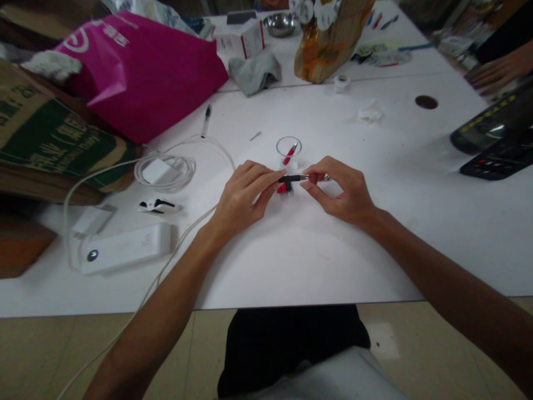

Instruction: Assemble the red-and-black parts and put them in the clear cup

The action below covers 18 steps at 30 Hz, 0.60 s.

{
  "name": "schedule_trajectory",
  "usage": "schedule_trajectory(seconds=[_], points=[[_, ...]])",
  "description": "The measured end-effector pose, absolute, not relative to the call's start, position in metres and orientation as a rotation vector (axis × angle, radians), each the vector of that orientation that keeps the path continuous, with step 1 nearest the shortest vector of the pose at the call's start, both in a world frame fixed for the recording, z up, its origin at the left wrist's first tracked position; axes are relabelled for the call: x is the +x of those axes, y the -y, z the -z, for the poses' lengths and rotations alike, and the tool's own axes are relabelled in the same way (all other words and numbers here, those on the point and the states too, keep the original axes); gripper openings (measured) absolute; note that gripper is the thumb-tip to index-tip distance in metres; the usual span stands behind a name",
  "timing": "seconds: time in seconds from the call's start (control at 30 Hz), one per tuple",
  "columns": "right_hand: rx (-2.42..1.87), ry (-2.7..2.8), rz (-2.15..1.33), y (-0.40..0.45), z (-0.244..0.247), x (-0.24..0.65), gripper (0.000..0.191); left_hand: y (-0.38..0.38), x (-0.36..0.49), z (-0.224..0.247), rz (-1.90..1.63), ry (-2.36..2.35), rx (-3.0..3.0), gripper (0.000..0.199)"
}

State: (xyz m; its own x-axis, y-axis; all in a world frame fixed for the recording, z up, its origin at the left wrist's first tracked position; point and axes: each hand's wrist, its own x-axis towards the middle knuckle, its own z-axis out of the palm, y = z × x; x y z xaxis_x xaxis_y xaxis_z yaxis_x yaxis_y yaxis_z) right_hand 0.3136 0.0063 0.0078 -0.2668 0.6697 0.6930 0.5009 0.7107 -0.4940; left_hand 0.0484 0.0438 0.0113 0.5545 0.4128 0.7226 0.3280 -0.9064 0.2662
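Note:
A black pen (292, 178) with a silvery tip section lies level between my two hands, above the white table. My left hand (246, 191) pinches its dark barrel end between thumb and fingers. At the silvery end, the thumb and forefinger of my right hand (342, 188) are closed on it. Just beyond my hands stands a clear round cup (288, 143) with a red pen (290, 154) inside. Red and black pen parts (283, 188) show beneath the held pen, partly hidden by it and by my fingers.
Left of my arms are a coiled white cable (183, 172), a white power bank (127, 248) and a white clip-like object (158, 206). A magenta bag (154, 72) and a grey cloth (255, 74) lie farther back. At right, another person's hand (502, 69) is near a dark bottle (487, 125).

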Motion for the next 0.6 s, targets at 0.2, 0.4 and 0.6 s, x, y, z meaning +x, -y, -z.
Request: schedule_trajectory(seconds=[0.2,0.4,0.6], points=[[-0.889,1.936,-0.228,-0.0055,-0.0104,0.3137,0.008,-0.0431,0.0481,-0.0110,-1.257,-0.684,2.677,0.032],[-0.864,1.931,-0.232,-0.0058,-0.0099,0.3134,0.004,-0.0440,0.0477,-0.0105,-1.262,-0.669,2.677,0.033],[-0.886,1.914,-0.290,-0.0050,-0.0089,0.3134,0.006,-0.0434,0.0479,-0.0110,-1.259,-0.672,2.682,0.031]])
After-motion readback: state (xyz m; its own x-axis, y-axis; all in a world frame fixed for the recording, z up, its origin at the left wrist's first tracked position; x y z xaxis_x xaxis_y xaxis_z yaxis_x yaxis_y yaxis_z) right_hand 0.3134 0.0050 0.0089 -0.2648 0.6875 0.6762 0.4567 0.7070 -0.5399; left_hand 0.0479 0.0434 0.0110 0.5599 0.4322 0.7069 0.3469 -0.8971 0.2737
